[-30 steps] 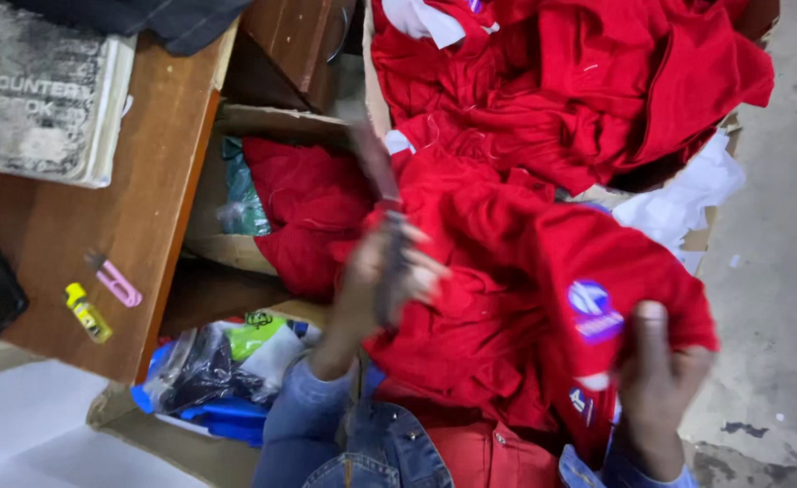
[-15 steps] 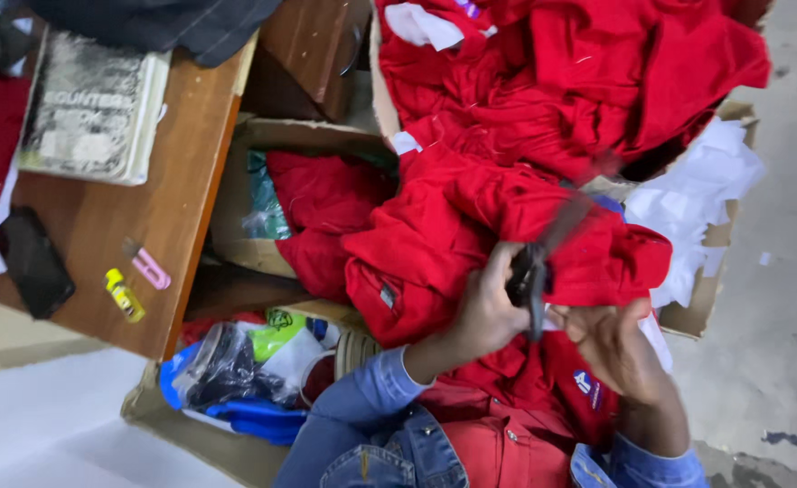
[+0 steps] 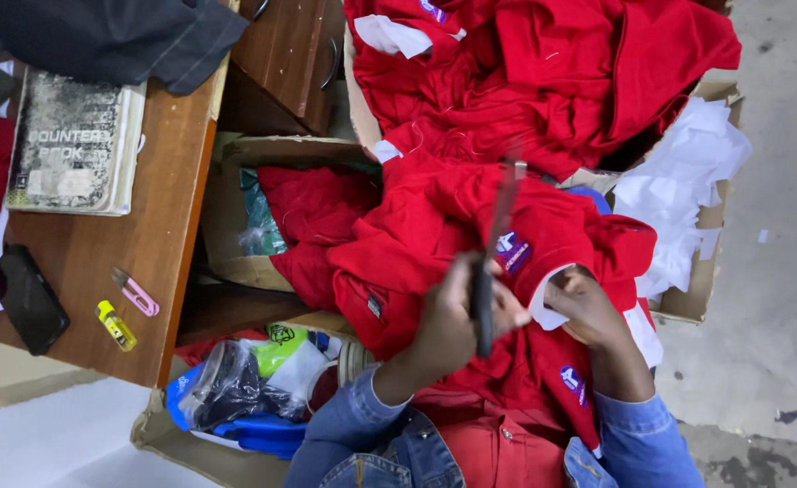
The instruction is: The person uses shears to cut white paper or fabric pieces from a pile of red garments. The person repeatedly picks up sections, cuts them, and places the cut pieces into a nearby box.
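Over the lap, beside the wooden desk (image 3: pixel 73 298), the left hand (image 3: pixel 448 316) is gripping dark scissors (image 3: pixel 489 262), blades blurred and pointing up, apparently ready to snip. The right hand (image 3: pixel 584 303) is pinching the red garment (image 3: pixel 435 235) near its white label (image 3: pixel 548 303), holding that spot taut. More red garments are filling the cardboard box (image 3: pixel 697 298) beyond.
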